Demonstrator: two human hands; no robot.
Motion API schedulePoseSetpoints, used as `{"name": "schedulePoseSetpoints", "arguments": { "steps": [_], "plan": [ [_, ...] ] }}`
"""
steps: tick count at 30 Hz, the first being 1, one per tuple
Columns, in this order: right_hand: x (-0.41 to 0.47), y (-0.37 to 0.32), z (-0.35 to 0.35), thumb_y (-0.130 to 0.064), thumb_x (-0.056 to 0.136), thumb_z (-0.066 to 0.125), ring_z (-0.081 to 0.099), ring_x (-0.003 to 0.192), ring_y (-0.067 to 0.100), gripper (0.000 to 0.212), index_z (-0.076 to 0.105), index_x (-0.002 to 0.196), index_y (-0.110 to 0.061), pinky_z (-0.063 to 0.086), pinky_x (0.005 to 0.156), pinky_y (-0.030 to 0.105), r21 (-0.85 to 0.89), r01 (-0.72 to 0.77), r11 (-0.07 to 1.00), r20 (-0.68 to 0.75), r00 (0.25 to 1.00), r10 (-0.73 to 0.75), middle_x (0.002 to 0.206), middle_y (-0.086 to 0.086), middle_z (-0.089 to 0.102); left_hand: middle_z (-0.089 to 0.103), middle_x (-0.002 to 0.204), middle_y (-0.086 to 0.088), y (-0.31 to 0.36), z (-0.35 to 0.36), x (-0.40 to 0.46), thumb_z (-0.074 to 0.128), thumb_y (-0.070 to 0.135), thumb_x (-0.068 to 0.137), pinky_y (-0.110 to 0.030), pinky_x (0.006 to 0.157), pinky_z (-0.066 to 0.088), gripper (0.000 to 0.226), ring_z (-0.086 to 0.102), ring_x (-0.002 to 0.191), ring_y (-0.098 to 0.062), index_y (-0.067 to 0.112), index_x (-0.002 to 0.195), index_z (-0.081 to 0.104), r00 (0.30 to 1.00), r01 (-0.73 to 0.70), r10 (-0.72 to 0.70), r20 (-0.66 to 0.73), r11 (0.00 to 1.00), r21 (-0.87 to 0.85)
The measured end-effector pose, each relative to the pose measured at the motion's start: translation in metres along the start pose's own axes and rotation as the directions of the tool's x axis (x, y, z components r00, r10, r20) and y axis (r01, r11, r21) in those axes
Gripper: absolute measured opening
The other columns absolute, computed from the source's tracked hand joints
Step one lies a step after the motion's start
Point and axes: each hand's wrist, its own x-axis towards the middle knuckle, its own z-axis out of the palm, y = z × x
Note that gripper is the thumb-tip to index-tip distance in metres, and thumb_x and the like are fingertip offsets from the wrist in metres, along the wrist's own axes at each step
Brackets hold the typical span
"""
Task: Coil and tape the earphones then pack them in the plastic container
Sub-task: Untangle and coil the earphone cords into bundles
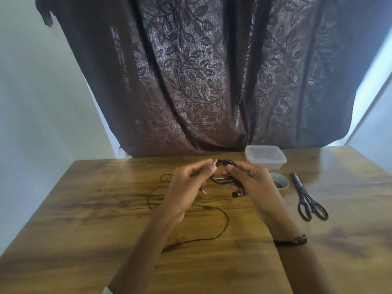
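Note:
Black earphones (222,179) are partly wound into a small coil held above the table between both hands. My right hand (252,183) pinches the coil, and an earbud (237,194) dangles below it. My left hand (186,187) grips the cable close to the coil. The loose rest of the cable (220,211) trails in loops on the wood under my left forearm. A clear plastic container (265,157) with its lid on stands behind my right hand. A roll of tape (280,181) lies just right of that hand.
Black scissors (307,200) lie on the table to the right of the tape. The wooden table (84,230) ends at a dark patterned curtain (201,81) at the back. A dark band circles my right wrist.

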Motion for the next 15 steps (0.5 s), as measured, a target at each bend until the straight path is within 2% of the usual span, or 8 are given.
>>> {"name": "schedulePoseSetpoints", "arguments": {
  "steps": [2, 4, 8, 10, 13, 15],
  "plan": [
    [-0.002, 0.008, -0.002, -0.007, 0.093, 0.055, 0.072, 0.08, 0.015, 0.018, 0.069, 0.103, -0.001, 0.054, 0.06, 0.015, 0.037, -0.005, 0.999, -0.032, 0.999, 0.006, 0.09, 0.012, 0.074, 0.074, 0.098, 0.006, -0.007, 0.006, -0.003, 0.054, 0.029, 0.093, -0.029, 0.084, 0.053, 0.024, 0.065, 0.09, -0.006, 0.026, 0.113, 0.067, 0.998, 0.064, -0.063, 0.014, 0.995, -0.079],
    [-0.003, 0.016, -0.004, -0.007, 0.094, 0.055, 0.073, 0.084, 0.019, 0.019, 0.069, 0.104, 0.0, 0.056, 0.061, 0.018, 0.068, -0.006, 0.998, -0.079, 0.997, 0.012, 0.092, 0.013, 0.075, 0.074, 0.096, 0.007, -0.012, 0.013, -0.005, 0.047, 0.025, 0.097, -0.028, 0.079, 0.057, 0.023, 0.068, 0.093, -0.007, 0.024, 0.105, 0.068, 0.993, 0.114, -0.109, 0.033, 0.972, -0.205],
    [-0.005, 0.033, -0.007, -0.009, 0.093, 0.057, 0.073, 0.07, 0.015, 0.017, 0.072, 0.098, -0.003, 0.05, 0.048, 0.017, 0.081, -0.034, 0.996, -0.216, 0.975, 0.05, 0.086, 0.01, 0.076, 0.073, 0.105, 0.002, -0.027, 0.028, -0.009, 0.044, 0.01, 0.098, -0.026, 0.084, 0.056, 0.027, 0.068, 0.099, -0.01, 0.012, 0.117, 0.063, 0.984, 0.177, -0.178, 0.023, 0.935, -0.308],
    [-0.006, 0.042, -0.009, -0.009, 0.093, 0.058, 0.072, 0.069, 0.015, 0.016, 0.073, 0.095, -0.003, 0.049, 0.048, 0.016, 0.129, -0.046, 0.991, -0.27, 0.96, 0.08, 0.085, 0.01, 0.076, 0.073, 0.104, 0.003, -0.034, 0.035, -0.012, 0.047, 0.005, 0.095, -0.024, 0.085, 0.055, 0.028, 0.068, 0.1, -0.009, 0.013, 0.117, 0.062, 0.975, 0.217, -0.223, 0.021, 0.917, -0.334],
    [-0.009, 0.057, -0.012, -0.011, 0.092, 0.059, 0.072, 0.073, 0.02, 0.016, 0.075, 0.091, -0.007, 0.054, 0.056, 0.026, 0.075, -0.041, 0.996, -0.378, 0.923, 0.067, 0.083, 0.008, 0.076, 0.074, 0.1, 0.006, -0.045, 0.05, -0.017, 0.059, 0.007, 0.089, -0.025, 0.091, 0.052, 0.022, 0.067, 0.101, -0.008, 0.023, 0.099, 0.07, 0.959, 0.282, -0.281, 0.046, 0.915, -0.287],
    [-0.01, 0.069, -0.014, -0.012, 0.091, 0.061, 0.073, 0.074, 0.02, 0.016, 0.077, 0.087, -0.012, 0.057, 0.064, 0.035, -0.014, -0.043, 0.999, -0.437, 0.899, 0.033, 0.08, 0.003, 0.077, 0.075, 0.097, 0.001, -0.053, 0.061, -0.019, 0.068, 0.014, 0.084, -0.029, 0.093, 0.05, 0.016, 0.068, 0.096, -0.012, 0.022, 0.096, 0.073, 0.945, 0.324, -0.325, 0.043, 0.905, -0.277]
  ]
}}
